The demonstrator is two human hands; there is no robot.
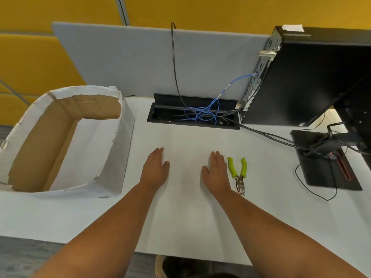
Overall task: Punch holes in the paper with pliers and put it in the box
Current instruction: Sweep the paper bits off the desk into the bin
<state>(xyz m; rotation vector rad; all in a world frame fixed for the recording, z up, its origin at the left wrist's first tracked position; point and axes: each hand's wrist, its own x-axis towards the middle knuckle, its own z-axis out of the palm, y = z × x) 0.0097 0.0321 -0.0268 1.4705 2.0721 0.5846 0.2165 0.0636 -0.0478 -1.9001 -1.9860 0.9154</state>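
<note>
Both my hands lie flat, palms down, on the white table. My left hand (155, 168) is near the middle, my right hand (216, 171) a little to its right. A white sheet of paper (186, 157) seems to lie under and between them, hard to tell from the tabletop. Hole-punch pliers (239, 174) with lime-green handles lie just right of my right hand, jaws pointing toward me, untouched. The cardboard box (112, 137), white outside and brown inside, stands open at the left.
A black cable tray (192, 115) with blue and black cables is sunk into the table behind the hands. A black computer tower (301, 77) and monitor base (325, 171) with cables fill the right. A grey divider (130, 57) closes the back.
</note>
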